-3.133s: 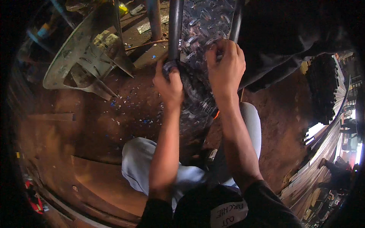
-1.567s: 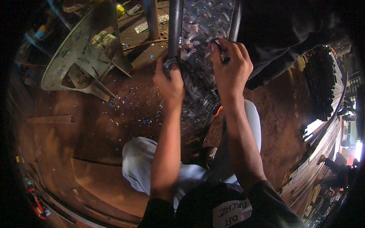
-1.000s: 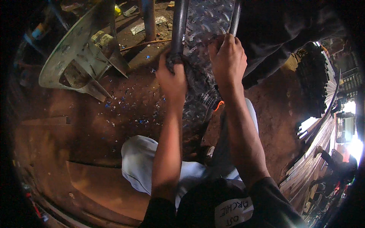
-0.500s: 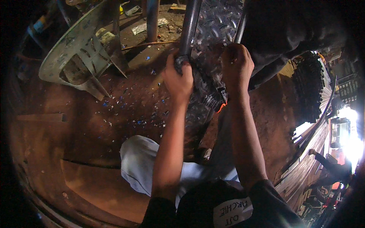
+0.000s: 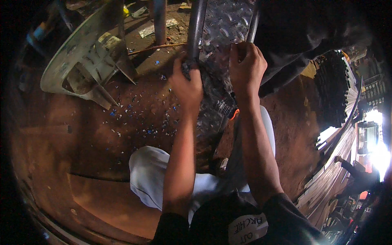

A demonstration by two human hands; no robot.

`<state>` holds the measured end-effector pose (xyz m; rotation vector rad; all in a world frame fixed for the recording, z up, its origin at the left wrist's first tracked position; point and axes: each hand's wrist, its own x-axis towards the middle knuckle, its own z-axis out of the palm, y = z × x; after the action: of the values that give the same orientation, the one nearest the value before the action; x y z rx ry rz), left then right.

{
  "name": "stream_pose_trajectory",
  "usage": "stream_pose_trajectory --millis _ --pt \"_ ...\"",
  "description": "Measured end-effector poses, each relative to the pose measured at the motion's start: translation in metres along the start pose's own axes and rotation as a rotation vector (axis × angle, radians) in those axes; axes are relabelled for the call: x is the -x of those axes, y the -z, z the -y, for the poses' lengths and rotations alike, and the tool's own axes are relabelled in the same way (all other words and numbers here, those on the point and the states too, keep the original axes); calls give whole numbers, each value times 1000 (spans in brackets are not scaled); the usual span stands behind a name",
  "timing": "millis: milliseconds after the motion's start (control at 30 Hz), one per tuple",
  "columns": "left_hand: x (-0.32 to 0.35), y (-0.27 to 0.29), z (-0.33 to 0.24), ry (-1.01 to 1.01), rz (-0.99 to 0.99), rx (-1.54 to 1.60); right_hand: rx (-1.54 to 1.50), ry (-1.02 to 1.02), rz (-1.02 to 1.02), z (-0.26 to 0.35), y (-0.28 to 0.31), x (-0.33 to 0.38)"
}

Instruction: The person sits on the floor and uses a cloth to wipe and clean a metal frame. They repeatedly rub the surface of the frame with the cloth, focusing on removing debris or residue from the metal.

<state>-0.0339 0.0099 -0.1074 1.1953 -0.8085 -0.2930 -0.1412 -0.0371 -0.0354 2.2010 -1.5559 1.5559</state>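
Note:
My left hand (image 5: 187, 85) is closed on a bunched dark cloth (image 5: 190, 67) against the lower end of a thick dark metal pipe (image 5: 197, 28). My right hand (image 5: 247, 67) has its fingers curled beside the end of a thinner metal pipe (image 5: 254, 22); what its fingertips pinch is too small or hidden to tell. Between the two pipes lies a dark metal plate with a raised tread pattern (image 5: 222, 28). A dark knit piece with an orange edge (image 5: 228, 109), like a glove cuff, lies on the plate between my wrists.
A worn pale plastic chair (image 5: 75, 53) lies tipped at the left. Blue and white scraps (image 5: 149, 131) litter the brown floor. A post (image 5: 160, 24) stands beyond. Dark fabric (image 5: 302, 41) fills the upper right. Long stacked strips (image 5: 326, 163) and another person (image 5: 357, 175) are at the right.
Both hands and the pipes sit slightly further left and higher in view. My right fingers have shifted at the thin pipe's end. More of my right trouser leg shows beside the right forearm.

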Motion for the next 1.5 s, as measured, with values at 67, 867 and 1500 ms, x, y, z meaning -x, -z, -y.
stream_pose_trajectory --millis 67,867,1500 --pt "-2 0 3 -30 5 5 59 -16 20 2 -2 -3" --pt "-4 -1 0 7 -22 -12 -156 -146 64 -14 16 -6" --pt "-4 -5 17 -12 -52 19 33 1050 531 -59 31 -85"
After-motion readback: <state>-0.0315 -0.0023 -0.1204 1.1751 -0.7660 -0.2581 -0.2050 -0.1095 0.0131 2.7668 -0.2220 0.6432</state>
